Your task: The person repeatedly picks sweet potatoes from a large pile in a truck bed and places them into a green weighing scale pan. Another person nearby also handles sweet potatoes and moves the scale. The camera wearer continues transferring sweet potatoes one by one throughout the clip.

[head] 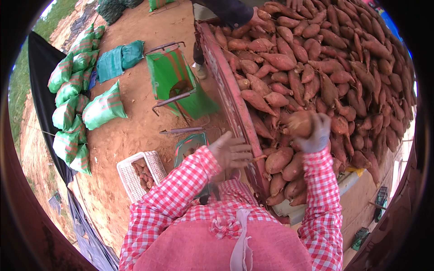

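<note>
A large heap of sweet potatoes (pixel 278 61) lies on a bed with a red metal side rail (pixel 234 98). Over the heap, my right hand (pixel 313 133) is closed on one sweet potato (pixel 298 124), slightly blurred. My left hand (pixel 232 151), fingers spread, is over the red rail; the thin end of a sweet potato (pixel 259 158) shows just beyond its fingertips. Left of the rail, a green striped woven sack (pixel 162 78) hangs wide on a metal frame, with something brown inside. Below it a green mesh bag (pixel 191 142) holds a few roots, partly behind my left sleeve.
A white plastic basket (pixel 156 162) with small sweet potatoes stands on the dirt. Filled green striped sacks (pixel 103 106) and teal sacks (pixel 110 64) lie at the left. Another person's hand (pixel 257 22) reaches onto the heap at the top. A metal bar (pixel 181 130) is near the frame.
</note>
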`<state>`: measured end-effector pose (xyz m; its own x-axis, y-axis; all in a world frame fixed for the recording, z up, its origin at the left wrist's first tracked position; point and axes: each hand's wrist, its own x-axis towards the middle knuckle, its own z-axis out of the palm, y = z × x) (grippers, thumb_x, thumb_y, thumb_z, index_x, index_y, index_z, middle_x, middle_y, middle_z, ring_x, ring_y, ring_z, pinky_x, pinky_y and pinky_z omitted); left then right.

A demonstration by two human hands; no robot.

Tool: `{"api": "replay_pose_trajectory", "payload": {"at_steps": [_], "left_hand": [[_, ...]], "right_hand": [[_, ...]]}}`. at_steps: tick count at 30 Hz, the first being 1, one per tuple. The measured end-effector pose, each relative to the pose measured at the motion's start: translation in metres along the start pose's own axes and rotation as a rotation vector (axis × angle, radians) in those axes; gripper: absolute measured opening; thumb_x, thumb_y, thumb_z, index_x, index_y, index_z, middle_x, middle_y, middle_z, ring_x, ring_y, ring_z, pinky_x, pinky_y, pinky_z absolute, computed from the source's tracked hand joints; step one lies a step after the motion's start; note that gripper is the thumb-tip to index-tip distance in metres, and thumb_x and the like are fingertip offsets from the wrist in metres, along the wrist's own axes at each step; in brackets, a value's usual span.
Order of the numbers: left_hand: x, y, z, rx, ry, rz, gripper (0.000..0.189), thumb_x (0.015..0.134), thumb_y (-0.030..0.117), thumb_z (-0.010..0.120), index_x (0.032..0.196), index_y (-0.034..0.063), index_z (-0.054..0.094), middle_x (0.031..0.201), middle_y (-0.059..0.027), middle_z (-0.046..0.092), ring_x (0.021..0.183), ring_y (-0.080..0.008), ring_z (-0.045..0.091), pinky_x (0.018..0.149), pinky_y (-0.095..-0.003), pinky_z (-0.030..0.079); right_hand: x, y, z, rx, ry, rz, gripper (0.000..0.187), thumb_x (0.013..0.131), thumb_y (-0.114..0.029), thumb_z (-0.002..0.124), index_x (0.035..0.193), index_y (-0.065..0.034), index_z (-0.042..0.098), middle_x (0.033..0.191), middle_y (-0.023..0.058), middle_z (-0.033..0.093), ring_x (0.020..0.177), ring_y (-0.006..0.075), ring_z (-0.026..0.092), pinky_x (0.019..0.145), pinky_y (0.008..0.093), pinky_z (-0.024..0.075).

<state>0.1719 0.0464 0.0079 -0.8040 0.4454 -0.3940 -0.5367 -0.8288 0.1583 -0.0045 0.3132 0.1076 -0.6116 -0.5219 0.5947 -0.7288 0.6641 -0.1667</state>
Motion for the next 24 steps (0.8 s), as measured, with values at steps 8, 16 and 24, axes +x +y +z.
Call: {"api": "replay_pose_trajectory", "payload": {"at_steps": [8,16,24], "left_hand": [[-0.031,0.0,0.01,-0.088,0.103,0.159,0.058,0.095,0.036,0.055,0.136,-0.0036,0.047,0.132,-0.0213,0.056,0.118,-0.0344,0.059,0.099,-0.0464,0.053],[-0.073,0.14,-0.014,0.032,-0.063,0.66,0.088,0.087,0.043,0.068,0.149,-0.0006,0.024,0.143,-0.0313,0.041,0.132,-0.0421,0.046,0.099,-0.052,0.053],[-0.026,0.051,-0.015,-0.047,0.069,0.289,0.058,0.089,0.049,0.065,0.125,0.0047,0.06,0.139,-0.0215,0.052,0.128,-0.0379,0.052,0.1,-0.0536,0.05]], "right_hand": [[-0.015,-0.125,0.008,0.543,-0.375,-0.392,0.055,0.064,-0.021,0.076,0.115,-0.008,0.06,0.111,0.0118,0.06,0.1,0.0328,0.061,0.084,0.0444,0.0489],[-0.027,0.034,-0.044,-0.337,-0.507,0.32,0.067,0.07,-0.035,0.076,0.13,-0.0114,0.055,0.133,0.0141,0.053,0.119,0.0363,0.052,0.095,0.0502,0.0466],[-0.046,0.078,-0.033,-0.395,-0.823,0.672,0.112,0.051,-0.036,0.088,0.148,-0.0218,0.035,0.143,0.0144,0.042,0.127,0.0383,0.046,0.104,0.0514,0.0429]]}}
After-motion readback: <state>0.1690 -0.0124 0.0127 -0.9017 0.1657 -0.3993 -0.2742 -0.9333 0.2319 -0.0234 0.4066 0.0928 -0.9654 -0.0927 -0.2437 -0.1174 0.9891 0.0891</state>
